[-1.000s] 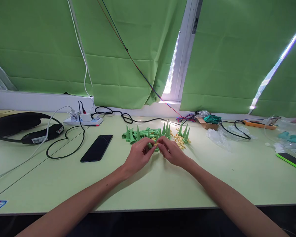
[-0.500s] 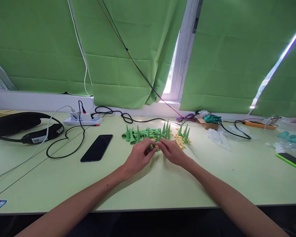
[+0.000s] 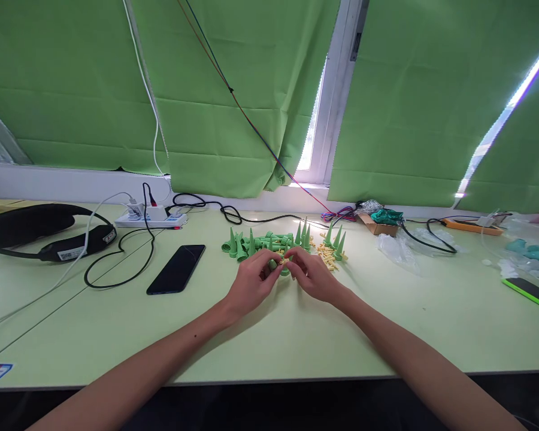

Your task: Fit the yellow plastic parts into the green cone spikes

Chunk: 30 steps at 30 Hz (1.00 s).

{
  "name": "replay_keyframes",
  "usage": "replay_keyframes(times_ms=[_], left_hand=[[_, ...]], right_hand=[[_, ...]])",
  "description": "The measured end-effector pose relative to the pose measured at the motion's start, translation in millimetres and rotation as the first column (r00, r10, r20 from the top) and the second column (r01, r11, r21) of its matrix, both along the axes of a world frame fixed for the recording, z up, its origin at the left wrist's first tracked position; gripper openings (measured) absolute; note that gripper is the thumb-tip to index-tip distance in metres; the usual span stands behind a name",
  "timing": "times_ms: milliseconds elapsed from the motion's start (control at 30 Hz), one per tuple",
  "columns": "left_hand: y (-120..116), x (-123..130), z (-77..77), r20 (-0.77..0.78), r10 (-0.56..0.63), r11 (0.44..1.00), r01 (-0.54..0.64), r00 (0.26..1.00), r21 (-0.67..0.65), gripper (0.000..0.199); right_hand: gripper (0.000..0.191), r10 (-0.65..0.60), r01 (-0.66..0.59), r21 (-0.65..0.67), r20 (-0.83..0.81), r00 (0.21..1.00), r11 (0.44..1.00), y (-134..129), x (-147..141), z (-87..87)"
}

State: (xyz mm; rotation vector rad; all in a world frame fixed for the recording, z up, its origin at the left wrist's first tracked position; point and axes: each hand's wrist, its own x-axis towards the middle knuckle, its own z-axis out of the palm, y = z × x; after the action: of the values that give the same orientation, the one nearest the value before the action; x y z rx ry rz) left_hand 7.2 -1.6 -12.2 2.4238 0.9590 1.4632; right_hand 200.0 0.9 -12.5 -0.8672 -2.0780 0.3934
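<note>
My left hand [image 3: 254,280] is closed around a small green plastic piece [image 3: 273,264], mostly covered by the fingers. Close against it, my right hand [image 3: 312,275] pinches at a tiny yellowish part [image 3: 284,261] at the end of the green piece; which fingers bear on it is hard to make out. Just beyond both hands lies a heap of green plastic pieces [image 3: 276,241], some of them tubes lying down. Pointed green cones [image 3: 302,234] stand upright among them. To the right, small yellow plastic pieces [image 3: 327,256] are piled around more green cones [image 3: 339,244].
A black phone [image 3: 176,269] lies left of the hands, with a looped black cable, a power strip [image 3: 151,219] and a black headset-like band [image 3: 78,239] farther left. Clear plastic bags [image 3: 399,251] and a small cardboard box [image 3: 377,225] sit at the right. The table's front edge runs below my forearms.
My right hand's fingers have shifted slightly and spread a little around the yellowish part. The left hand has barely moved, and the piles look the same.
</note>
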Motion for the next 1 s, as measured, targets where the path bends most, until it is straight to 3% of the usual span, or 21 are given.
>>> replay_keyframes(times_ms=[633, 1000], left_hand=[[-0.7, 0.7, 0.7, 0.007, 0.0, 1.0, 0.0, 1.0, -0.008, 0.009], [-0.5, -0.2, -1.2, -0.023, -0.022, 0.999, 0.022, 1.0, -0.024, 0.007]], right_hand=[[0.016, 0.044, -0.045, -0.056, -0.013, 0.999, 0.997, -0.5, 0.7, 1.6], [0.023, -0.014, 0.015, -0.033, 0.024, 1.0, 0.999, 2.7, -0.7, -0.3]])
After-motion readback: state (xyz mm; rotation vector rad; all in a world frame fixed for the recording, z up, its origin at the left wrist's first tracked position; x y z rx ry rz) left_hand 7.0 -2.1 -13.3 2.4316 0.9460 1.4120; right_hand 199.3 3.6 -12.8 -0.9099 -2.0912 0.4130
